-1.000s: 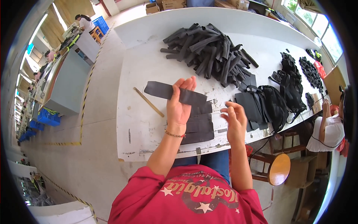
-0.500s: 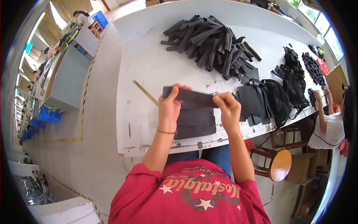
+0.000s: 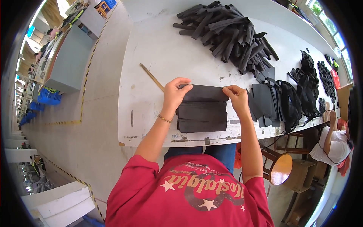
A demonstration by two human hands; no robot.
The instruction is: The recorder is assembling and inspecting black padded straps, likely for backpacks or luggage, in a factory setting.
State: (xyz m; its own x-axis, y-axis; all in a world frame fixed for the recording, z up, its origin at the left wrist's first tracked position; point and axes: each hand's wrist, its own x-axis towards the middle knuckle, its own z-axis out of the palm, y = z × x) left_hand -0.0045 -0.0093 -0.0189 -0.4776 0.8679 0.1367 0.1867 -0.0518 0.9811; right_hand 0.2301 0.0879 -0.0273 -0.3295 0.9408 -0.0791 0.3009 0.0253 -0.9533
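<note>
Now both hands, left hand (image 3: 174,94) and right hand (image 3: 237,99), pinch the black fabric strip (image 3: 204,93) over the stacked strips (image 3: 202,116).

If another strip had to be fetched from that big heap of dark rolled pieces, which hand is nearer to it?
Probably the right hand. It grips the right end of the dark strip, and the heap lies up and to the right of it. The left hand holds the left end, nearer the wooden stick.

Garment workshop: long worktable (image 3: 151,56), fabric heaps (image 3: 230,34)
</note>
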